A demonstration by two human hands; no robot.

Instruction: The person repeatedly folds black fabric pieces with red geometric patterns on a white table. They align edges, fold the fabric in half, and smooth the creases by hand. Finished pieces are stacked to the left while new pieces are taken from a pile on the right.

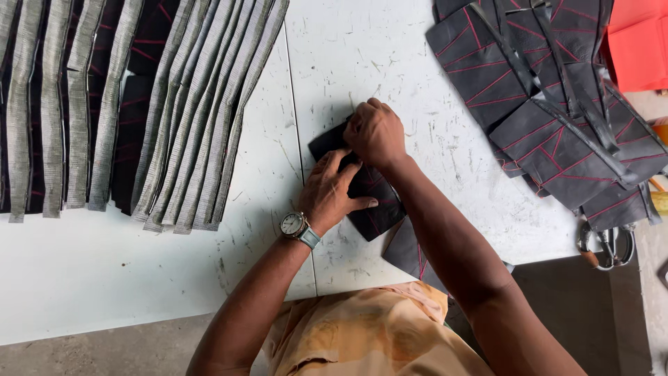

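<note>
Near the middle of the white worktable [104, 278], just right of the seam between its two panels, a dark fabric piece with thin red lines [372, 212] lies flat under both hands. The left hand [334, 191], a wristwatch [298, 226] on its wrist, rests palm down with fingers spread, pressing on the piece's left part. The right hand [376, 132] sits just beyond it at the piece's far edge, fingers curled and pinched on the cloth there; the two hands are close together, almost touching. The piece's near corner runs under the right forearm toward the table's front edge, where more dark cloth hangs over. To the far left, a row of grey woven strips over dark panels [139, 104] fans across the table, its lower ends stopping well short of the front edge, leaving a broad bare stretch of scuffed surface between it and the hands. To the right, a loose heap of similar dark red-lined pieces [557, 118] lies well apart from the hands, with bare table between. An orange-red cloth [640, 49] shows at the top right corner, and scissors [612, 244] lie at the table's right edge below the heap.
</note>
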